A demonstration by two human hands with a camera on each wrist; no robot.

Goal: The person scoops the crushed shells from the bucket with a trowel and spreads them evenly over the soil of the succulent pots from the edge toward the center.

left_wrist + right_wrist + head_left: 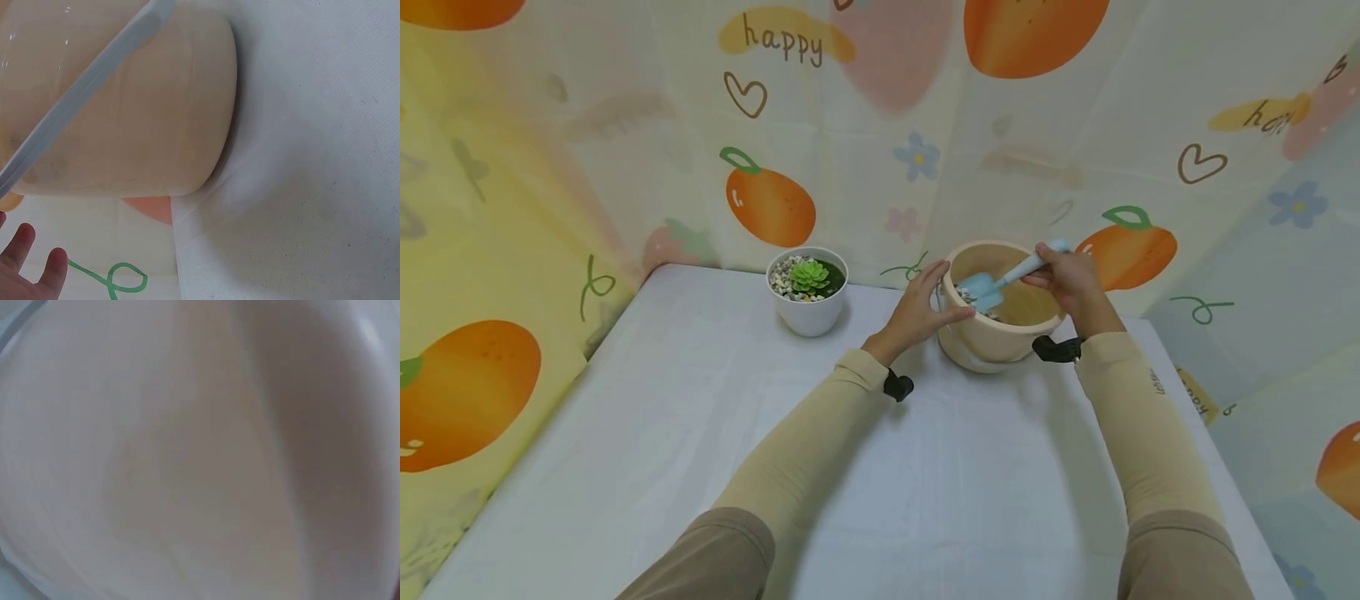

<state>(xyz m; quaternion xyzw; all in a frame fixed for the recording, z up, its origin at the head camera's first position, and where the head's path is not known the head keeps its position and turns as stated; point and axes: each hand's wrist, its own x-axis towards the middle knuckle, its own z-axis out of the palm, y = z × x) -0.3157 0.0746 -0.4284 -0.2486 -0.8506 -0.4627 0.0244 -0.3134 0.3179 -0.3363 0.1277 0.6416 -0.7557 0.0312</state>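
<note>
Near the back right of the table stands a beige bucket (1009,329) with pebbles (964,295) inside at its left. My left hand (917,310) rests against its left rim, thumb at the near edge, fingers spread and fairly straight. My right hand (1069,279) grips the handle of a light-blue toy shovel (985,288), whose blade is down inside the bucket near the pebbles. In the left wrist view, the bucket's pale carrying handle (81,94) slants across its side, with fingertips (55,265) below. The right wrist view is filled by the bucket's blurred surface (187,456).
A white pot (808,315) with a green succulent (809,274), pebbles and dark soil stands left of the bucket. The white-covered table (700,400) meets a fruit-printed backdrop (850,192) behind and at both sides.
</note>
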